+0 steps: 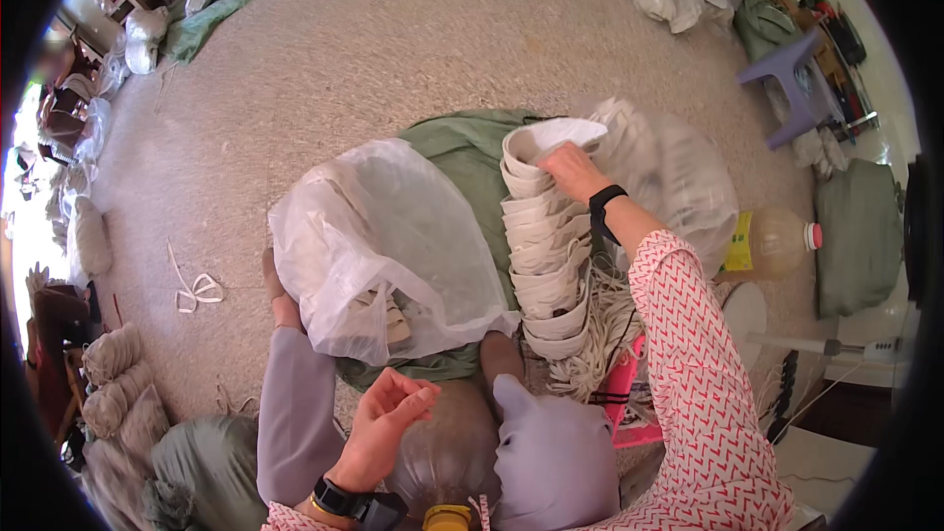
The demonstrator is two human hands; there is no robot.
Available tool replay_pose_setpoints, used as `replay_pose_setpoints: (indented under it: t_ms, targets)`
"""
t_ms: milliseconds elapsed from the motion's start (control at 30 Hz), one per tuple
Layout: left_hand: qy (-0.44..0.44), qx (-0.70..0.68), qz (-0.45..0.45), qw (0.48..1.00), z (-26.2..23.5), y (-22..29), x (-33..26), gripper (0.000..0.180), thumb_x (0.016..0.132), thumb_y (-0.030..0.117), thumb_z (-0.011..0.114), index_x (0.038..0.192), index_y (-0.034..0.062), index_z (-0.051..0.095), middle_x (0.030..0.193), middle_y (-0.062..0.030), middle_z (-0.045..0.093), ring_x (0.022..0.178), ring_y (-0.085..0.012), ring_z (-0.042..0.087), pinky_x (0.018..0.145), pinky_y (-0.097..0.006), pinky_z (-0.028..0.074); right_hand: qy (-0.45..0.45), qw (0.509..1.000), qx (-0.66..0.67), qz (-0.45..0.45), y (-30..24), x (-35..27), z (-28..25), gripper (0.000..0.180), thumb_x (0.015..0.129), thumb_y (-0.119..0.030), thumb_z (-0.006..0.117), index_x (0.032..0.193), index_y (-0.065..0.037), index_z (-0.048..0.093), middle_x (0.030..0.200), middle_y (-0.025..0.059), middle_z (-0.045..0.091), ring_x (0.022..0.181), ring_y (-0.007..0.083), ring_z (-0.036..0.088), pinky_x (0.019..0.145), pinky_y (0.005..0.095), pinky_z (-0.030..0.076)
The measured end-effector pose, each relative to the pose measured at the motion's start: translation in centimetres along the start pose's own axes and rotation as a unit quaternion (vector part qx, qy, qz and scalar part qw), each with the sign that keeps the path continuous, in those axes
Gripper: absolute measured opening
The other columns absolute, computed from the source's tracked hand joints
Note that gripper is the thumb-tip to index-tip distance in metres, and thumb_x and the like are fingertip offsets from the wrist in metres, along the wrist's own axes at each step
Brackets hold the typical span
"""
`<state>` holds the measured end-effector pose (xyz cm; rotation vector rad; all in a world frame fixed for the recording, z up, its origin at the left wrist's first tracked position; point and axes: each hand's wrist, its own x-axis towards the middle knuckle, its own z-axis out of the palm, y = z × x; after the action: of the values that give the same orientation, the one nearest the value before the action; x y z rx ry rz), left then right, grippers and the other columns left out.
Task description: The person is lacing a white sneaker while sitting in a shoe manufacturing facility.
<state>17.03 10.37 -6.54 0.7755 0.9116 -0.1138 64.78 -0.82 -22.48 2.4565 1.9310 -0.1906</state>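
Note:
A tall stack of curved cream fabric pieces (pixel 547 254) runs up the middle, nested one in another. My right hand (pixel 573 173) is closed on the rim of the top piece (pixel 531 146) at its far end. A paler flap (pixel 575 130) shows just beyond my fingers. Low and left of the stack, my left hand (pixel 386 423) hangs over a large clear bottle (pixel 447 433) with a yellow cap. Its fingers are curled in with the thumb against them, and nothing shows between them. An open translucent plastic bag (pixel 433 246) with cream pieces inside lies between my feet.
Green cloth (pixel 462 143) lies under the bag. White cords (pixel 595 334) and a pink frame (pixel 629 398) lie right of the stack. Beyond them are a clear bag (pixel 688 177), a red-capped bottle (pixel 772 244) and a purple stool (pixel 787 79). Bundles (pixel 116 383) sit at left.

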Motion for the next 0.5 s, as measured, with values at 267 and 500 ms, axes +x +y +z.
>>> replay_pose_setpoints:
  t_ms: [267, 500]
  targets:
    - [-0.011, 0.057, -0.003, 0.998, 1.1, -0.2, 1.2, 0.014, 0.100, 0.014, 0.069, 0.102, 0.0075, 0.057, 0.110, -0.0105, 0.070, 0.096, -0.0136, 0.064, 0.087, -0.030, 0.052, -0.102, 0.988, 0.097, 0.058, 0.8, 0.1, -0.9, 0.025, 0.073, 0.001, 0.069, 0.096, -0.004, 0.077, 0.102, 0.0224, 0.073, 0.105, 0.0404, 0.068, 0.090, 0.0469, 0.055]
    - [-0.021, 0.126, -0.026, 0.991, 2.5, -0.4, 2.1, 0.016, 0.100, 0.015, 0.069, 0.101, 0.0057, 0.056, 0.106, -0.0095, 0.071, 0.093, -0.0128, 0.064, 0.087, -0.030, 0.053, -0.176, 0.969, 0.117, 0.128, 0.9, -0.2, 0.5, 0.029, 0.070, -0.001, 0.068, 0.098, -0.002, 0.077, 0.102, 0.0233, 0.073, 0.105, 0.0397, 0.069, 0.090, 0.0454, 0.055]
